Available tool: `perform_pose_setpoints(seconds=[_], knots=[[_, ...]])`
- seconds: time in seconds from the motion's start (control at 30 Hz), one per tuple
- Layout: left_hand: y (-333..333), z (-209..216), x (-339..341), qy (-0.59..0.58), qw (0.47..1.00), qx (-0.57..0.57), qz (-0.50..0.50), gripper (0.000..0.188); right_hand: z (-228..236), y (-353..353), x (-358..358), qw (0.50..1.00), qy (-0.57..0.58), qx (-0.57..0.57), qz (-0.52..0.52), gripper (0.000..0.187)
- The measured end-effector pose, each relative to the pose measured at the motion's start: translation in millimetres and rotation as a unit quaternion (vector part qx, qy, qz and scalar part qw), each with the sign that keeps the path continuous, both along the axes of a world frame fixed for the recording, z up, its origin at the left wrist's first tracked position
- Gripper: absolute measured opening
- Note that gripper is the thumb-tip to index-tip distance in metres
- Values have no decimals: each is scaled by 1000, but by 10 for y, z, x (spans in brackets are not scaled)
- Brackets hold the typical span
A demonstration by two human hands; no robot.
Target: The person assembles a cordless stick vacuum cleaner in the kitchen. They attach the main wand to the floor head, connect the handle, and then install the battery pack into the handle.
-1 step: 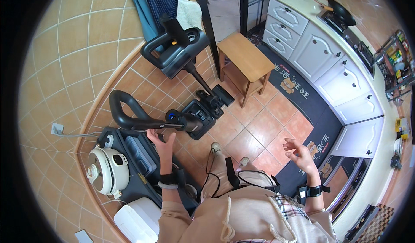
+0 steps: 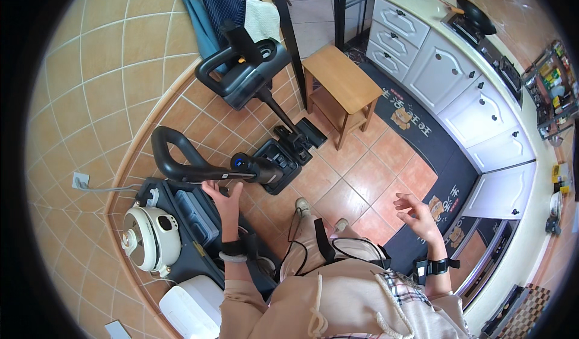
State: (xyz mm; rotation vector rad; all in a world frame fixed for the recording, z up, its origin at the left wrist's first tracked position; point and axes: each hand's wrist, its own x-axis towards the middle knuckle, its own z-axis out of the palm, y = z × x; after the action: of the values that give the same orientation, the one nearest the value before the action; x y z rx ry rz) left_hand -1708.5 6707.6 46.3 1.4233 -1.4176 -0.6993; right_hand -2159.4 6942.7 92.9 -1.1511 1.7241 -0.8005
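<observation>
My left hand (image 2: 225,201) is open, thumb and fingers apart. It is just below the black shaft of an upright floor washer (image 2: 260,169), which has a looped handle (image 2: 170,153). Whether the fingertips touch the shaft I cannot tell. Over the tiled floor on the right hangs my right hand (image 2: 417,216), open and holding nothing, its fingers loosely bent. Farther off, a second upright cleaner (image 2: 247,76) with a dark grey body and loop handle leans near the wall. Its floor head (image 2: 310,134) rests beside the washer's base.
A wooden stool (image 2: 342,76) stands ahead. White cabinets (image 2: 446,73) and a dark patterned mat (image 2: 410,119) line the right. At left, a dark cart (image 2: 192,260) carries a cream rice cooker (image 2: 151,239); near it is a white bin (image 2: 193,307). Clothes (image 2: 226,4) hang at the far left.
</observation>
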Motion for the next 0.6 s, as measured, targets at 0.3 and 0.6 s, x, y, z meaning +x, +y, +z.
perform_pose_setpoints(seconds=[0.3,0.6], knots=[[-672,295,-398,157,980,-78,90,9,-137,120,8,999,4,35,-15,38],[-1404,179,-42,179,980,-86,12,17,-148,-589,291,997,-26,17,67,36]])
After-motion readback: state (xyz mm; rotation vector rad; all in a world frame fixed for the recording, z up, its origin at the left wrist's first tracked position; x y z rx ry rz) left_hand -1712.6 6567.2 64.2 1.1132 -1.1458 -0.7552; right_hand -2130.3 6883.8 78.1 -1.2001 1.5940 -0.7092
